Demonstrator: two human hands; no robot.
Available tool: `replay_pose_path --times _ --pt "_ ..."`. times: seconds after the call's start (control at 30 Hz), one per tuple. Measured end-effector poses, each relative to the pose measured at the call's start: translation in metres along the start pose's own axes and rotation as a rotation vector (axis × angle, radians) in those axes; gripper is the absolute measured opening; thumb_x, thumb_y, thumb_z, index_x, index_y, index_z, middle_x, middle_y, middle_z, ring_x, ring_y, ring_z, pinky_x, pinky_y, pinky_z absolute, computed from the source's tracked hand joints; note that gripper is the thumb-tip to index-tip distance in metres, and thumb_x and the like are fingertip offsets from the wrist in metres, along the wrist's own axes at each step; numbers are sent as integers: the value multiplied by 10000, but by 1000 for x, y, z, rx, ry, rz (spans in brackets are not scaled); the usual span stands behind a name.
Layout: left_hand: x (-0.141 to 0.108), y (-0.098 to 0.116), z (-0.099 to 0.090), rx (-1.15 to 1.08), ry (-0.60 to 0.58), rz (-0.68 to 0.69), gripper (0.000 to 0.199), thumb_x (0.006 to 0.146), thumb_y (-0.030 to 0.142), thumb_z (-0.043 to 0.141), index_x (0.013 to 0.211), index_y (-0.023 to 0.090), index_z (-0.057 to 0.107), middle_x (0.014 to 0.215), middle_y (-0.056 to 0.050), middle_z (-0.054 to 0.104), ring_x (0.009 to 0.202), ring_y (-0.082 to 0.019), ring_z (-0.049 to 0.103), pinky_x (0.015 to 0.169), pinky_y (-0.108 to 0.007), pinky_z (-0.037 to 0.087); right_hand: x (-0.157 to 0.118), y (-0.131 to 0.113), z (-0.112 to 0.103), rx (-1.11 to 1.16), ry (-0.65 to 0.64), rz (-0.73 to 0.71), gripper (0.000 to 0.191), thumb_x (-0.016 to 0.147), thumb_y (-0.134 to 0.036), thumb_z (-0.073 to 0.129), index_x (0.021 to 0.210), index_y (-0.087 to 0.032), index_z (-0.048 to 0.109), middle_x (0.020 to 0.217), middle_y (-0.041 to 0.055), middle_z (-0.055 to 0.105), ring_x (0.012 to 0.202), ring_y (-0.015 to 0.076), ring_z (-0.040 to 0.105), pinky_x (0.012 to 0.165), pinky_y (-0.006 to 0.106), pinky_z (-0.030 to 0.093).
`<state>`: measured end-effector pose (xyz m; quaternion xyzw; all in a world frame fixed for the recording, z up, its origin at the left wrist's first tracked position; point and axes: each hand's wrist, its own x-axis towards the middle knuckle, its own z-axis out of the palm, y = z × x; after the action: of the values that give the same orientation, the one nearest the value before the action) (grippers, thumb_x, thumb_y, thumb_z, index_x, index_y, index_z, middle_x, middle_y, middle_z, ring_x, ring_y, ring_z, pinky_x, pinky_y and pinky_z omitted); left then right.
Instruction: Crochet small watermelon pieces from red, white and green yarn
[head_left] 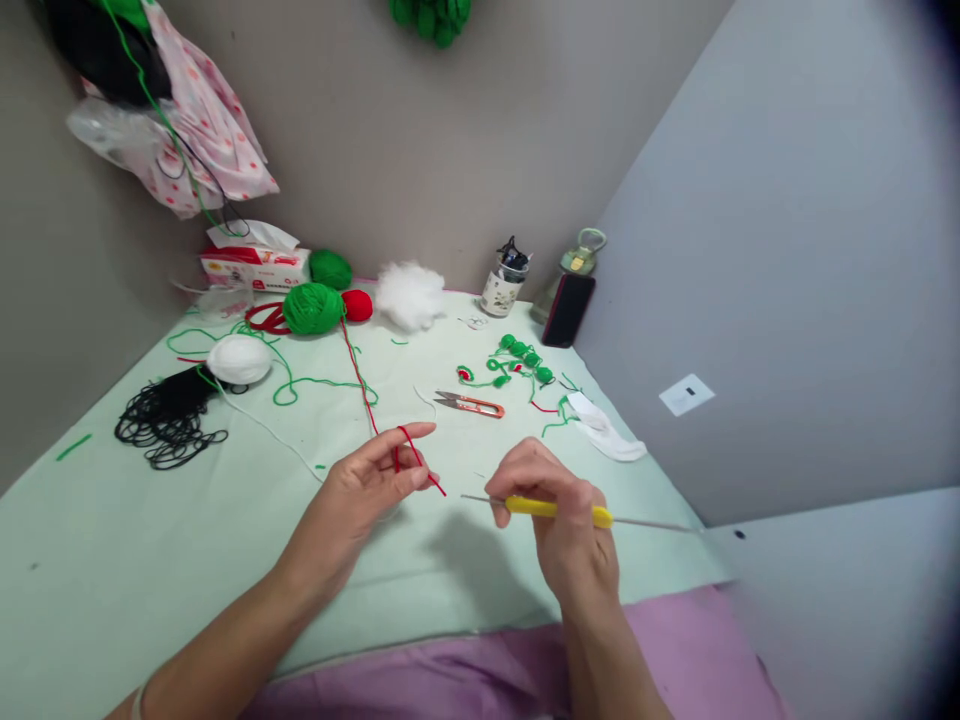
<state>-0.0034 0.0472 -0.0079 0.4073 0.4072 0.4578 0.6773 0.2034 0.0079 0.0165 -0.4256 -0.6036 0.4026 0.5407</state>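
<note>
Red yarn [354, 352] runs from the ball area at the back down to my left hand [382, 470]. It passes over the raised index finger, and the thumb pinches it so a short tail sticks out to the right. My right hand [555, 510] is closed around the yellow handle of a crochet hook [532, 507]. The hook's thin metal tip points left, a little apart from the yarn tail. Beyond the hands lie orange-handled thread snips [472, 403] and small green and red crocheted pieces [525, 356].
At the back stand green yarn [313, 308], a red ball [358, 305], white stuffing [410, 296], a tissue box [259, 268], a cup [502, 290] and a phone [568, 310]. White yarn [238, 358] and black yarn [169, 415] lie left. Walls enclose the table's back and right.
</note>
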Motion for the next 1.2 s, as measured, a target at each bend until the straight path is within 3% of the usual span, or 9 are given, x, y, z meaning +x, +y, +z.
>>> replay_pose_path --times 0.13,0.27,0.4,0.5,0.63,0.77,0.9,1.03,1.2 --pt "-1 -4 5 -34 -60 -23 435 830 342 846 1255 309 761 849 17 673 892 -172 686 867 -284 494 5 -3 7 2 -121 -33 95 957 -341 728 1002 -278 781 983 43 683 960 184 650 823 312 543" --pt "-1 -6 8 -20 -92 -38 493 820 320 849 1301 291 743 845 14 669 799 -153 635 787 -277 500 10 -4 14 -80 -167 -152 173 940 -148 729 1035 -281 786 995 38 735 958 171 701 828 302 581" --pt "-1 -5 8 -17 -158 -45 523 838 299 824 1347 261 709 833 12 677 784 -159 632 793 -293 488 11 2 16 -333 -144 -368 235 982 -104 644 1124 -255 753 990 53 745 909 156 711 763 277 587" --pt "-1 -3 5 21 -214 -99 518 822 270 819 1327 229 713 820 8 681 789 -171 640 807 -308 484 12 4 16 -522 -157 -408 206 1011 -125 580 1108 -229 729 994 70 726 901 167 692 759 295 572" --pt "-1 0 1 145 -258 -65 369 831 236 786 1200 237 781 776 15 643 766 -171 614 773 -304 478 14 2 12 -458 -150 -179 204 1046 -249 548 928 -209 710 851 33 662 783 148 618 730 286 521" --pt "-4 2 0 122 -300 -29 301 849 252 801 1148 281 806 811 13 665 788 -164 628 778 -290 487 12 6 10 -8 -264 178 370 1049 -418 542 806 -185 697 760 7 620 685 120 580 674 260 505" --pt "-9 6 7 -87 -254 -77 363 838 288 834 1198 281 782 781 19 684 733 -163 673 759 -300 513 4 22 19 435 -253 266 248 943 -445 720 910 -203 766 767 5 682 653 122 634 659 268 541" --pt "-12 10 18 -253 -166 -111 382 817 286 860 1187 245 773 737 35 669 680 -137 657 756 -286 512 -8 30 32 398 -63 50 128 959 -345 717 1018 -279 809 866 15 711 701 132 677 673 286 564" --pt "-15 7 23 -226 -68 -99 483 843 305 844 1305 246 718 817 22 688 820 -140 637 852 -272 488 -19 27 41 -194 182 -361 356 990 -108 608 1215 -332 770 1095 72 719 943 181 724 761 317 617"
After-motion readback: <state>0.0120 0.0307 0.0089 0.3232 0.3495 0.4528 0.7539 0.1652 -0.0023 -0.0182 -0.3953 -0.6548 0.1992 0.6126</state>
